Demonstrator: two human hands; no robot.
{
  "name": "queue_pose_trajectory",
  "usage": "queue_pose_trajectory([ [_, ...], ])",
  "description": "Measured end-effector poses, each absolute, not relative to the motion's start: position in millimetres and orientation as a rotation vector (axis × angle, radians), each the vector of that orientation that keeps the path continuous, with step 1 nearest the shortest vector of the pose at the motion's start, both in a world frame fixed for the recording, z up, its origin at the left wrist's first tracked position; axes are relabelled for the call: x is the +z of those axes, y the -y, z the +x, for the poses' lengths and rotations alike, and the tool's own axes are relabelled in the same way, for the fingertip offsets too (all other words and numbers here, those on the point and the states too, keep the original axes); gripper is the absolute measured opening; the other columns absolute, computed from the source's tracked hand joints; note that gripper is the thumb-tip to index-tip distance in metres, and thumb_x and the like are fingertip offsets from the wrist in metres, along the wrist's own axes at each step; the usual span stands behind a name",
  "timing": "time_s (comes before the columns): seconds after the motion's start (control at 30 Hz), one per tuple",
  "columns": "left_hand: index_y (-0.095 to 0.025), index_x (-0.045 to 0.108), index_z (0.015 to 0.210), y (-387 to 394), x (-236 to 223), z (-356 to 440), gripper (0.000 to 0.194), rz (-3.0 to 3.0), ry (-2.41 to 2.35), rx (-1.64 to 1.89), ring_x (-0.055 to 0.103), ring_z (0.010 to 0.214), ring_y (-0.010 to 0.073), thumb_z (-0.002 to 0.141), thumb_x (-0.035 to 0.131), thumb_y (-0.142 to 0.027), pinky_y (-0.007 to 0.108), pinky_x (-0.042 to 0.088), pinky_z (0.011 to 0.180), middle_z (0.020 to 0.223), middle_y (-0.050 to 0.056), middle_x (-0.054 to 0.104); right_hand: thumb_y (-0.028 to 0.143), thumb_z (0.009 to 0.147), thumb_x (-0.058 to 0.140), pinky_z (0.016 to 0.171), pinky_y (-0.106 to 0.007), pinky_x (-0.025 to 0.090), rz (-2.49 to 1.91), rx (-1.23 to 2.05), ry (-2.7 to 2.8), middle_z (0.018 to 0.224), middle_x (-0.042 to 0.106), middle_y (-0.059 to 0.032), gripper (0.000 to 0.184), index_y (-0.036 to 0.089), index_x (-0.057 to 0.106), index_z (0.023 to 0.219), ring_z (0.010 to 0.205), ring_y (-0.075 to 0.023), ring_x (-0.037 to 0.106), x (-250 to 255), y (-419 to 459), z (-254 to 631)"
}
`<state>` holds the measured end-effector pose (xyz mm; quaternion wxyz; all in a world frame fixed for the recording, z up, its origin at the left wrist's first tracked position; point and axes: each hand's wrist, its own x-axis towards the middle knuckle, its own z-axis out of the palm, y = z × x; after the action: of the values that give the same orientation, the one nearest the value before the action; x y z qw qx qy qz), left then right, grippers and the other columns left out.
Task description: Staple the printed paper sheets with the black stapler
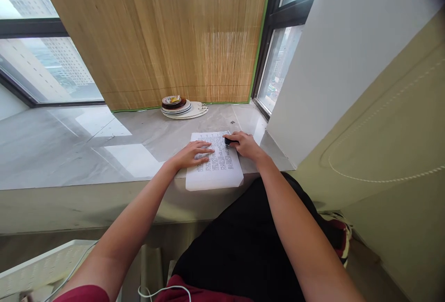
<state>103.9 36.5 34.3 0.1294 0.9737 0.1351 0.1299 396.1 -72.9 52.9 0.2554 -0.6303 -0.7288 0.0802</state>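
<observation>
Printed paper (pixel 217 179) lies on the grey marble sill, its near end jutting past the front edge. My left hand (pixel 193 154) rests flat on its left side, fingers spread, holding nothing. At the paper's upper right corner, my right hand (pixel 245 144) is closed around a small black stapler (pixel 229 141). The stapler sits over the sheet's edge, and my fingers cover most of its body. Whether there is one sheet or several I cannot tell.
A stack of plates (pixel 176 106) stands at the back of the sill by the bamboo blind (pixel 156 38). Small dark bits (pixel 232 122) lie beyond the paper. A white wall (pixel 313 61) rises on the right. Below left are a white plastic basket (pixel 45 265) and a white cable (pixel 167 288).
</observation>
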Motion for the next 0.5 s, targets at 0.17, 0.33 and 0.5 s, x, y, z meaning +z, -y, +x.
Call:
queue_pose_trajectory([
  [0.17,-0.035,0.070,0.146,-35.5,34.6,104.1,0.046,2.807,-0.389,0.401,0.051,0.149,0.0363,0.106,0.059,-0.054,0.058,0.034,0.125,0.161,0.009,0.057,0.017,0.102,0.060,0.111,-0.048,0.042,-1.719,0.221,1.979,0.129,0.075,-0.0061,0.048,0.036,0.070,0.145,0.126,-0.0311,0.061,53.5,73.0,395.4],
  [0.33,-0.034,0.070,0.146,-35.5,34.5,104.3,0.046,2.807,-0.391,0.399,0.051,0.149,0.0360,0.106,0.059,-0.055,0.057,0.034,0.126,0.162,0.009,0.057,0.016,0.102,0.058,0.111,-0.050,0.041,-1.745,0.210,2.002,0.128,0.074,-0.0068,0.047,0.035,0.071,0.143,0.126,-0.0319,0.061,53.8,73.0,393.1],
  [0.5,-0.035,0.070,0.145,-36.1,34.2,104.2,0.047,2.805,-0.392,0.404,0.051,0.149,0.0371,0.105,0.059,-0.057,0.058,0.034,0.125,0.161,0.009,0.058,0.016,0.102,0.057,0.108,-0.050,0.037,-1.799,0.156,2.028,0.127,0.073,-0.0074,0.047,0.036,0.072,0.141,0.124,-0.0323,0.059,54.4,73.8,388.4],
])
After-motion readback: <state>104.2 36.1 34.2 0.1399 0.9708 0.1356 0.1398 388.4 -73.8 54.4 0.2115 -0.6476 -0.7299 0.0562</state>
